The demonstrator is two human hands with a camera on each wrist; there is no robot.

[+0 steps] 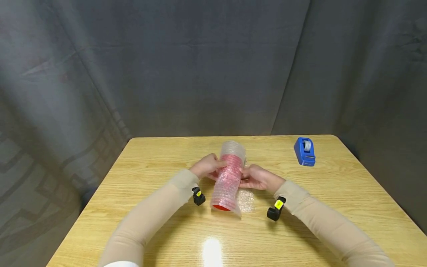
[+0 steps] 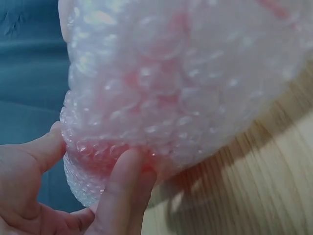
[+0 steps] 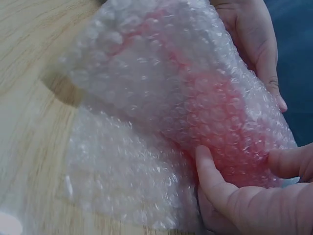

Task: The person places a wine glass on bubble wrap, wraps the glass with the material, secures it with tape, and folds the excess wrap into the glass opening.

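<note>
A red cylinder (image 1: pixel 221 208), its end showing at the near opening, lies rolled in clear bubble wrap (image 1: pixel 230 178) at the middle of the table. From the left side, my left hand (image 1: pixel 207 165) grips the roll, thumb over the top and fingers at its flank. My right hand (image 1: pixel 257 177) holds the opposite side; in the right wrist view its thumb and fingers (image 3: pixel 215 178) curl against the bubbled surface. A loose flap of bubble wrap (image 3: pixel 122 166) spreads flat on the wood beside the roll. The cylinder itself is mostly hidden under the wrap.
A blue tape dispenser (image 1: pixel 305 152) with a roll of tape stands at the back right of the wooden table (image 1: pixel 160 163). Dark grey curtains (image 1: pixel 200 74) hang behind the table and along both sides.
</note>
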